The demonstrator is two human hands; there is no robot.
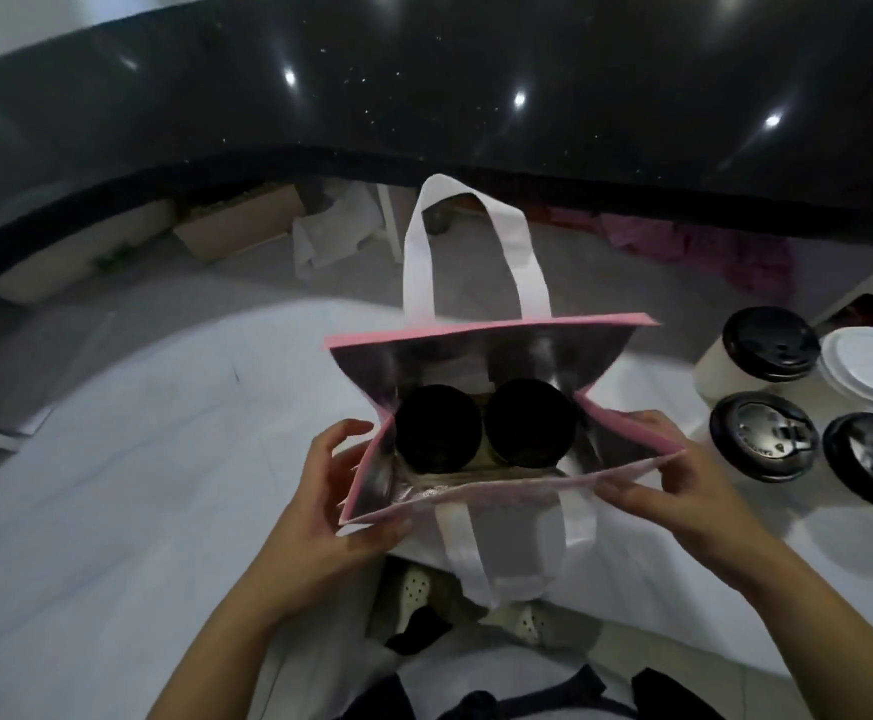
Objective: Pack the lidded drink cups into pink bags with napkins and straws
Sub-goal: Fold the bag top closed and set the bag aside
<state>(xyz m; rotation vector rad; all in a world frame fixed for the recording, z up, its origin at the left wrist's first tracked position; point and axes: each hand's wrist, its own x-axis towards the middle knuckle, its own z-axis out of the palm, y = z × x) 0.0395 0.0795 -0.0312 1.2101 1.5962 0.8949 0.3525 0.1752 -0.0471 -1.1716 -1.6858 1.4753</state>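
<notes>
A pink bag [486, 332] with white handles and a silver lining stands open on the white table [138, 459], right in front of me. Two cups with black lids, one on the left [437, 428] and one on the right [530, 423], stand side by side inside it. My left hand [330, 504] grips the bag's near left corner. My right hand [678, 478] pinches the near rim at the right corner. Together they hold the mouth wide. To the right of the bag stand several more lidded cups [764, 444], one of them with a white lid [868, 363].
A black glossy counter [476, 96] curves across the back. Below it on the floor lie cardboard boxes [236, 223], white paper and pink material [704, 236]. The table's near edge is at my legs, with my feet [416, 595] visible under it.
</notes>
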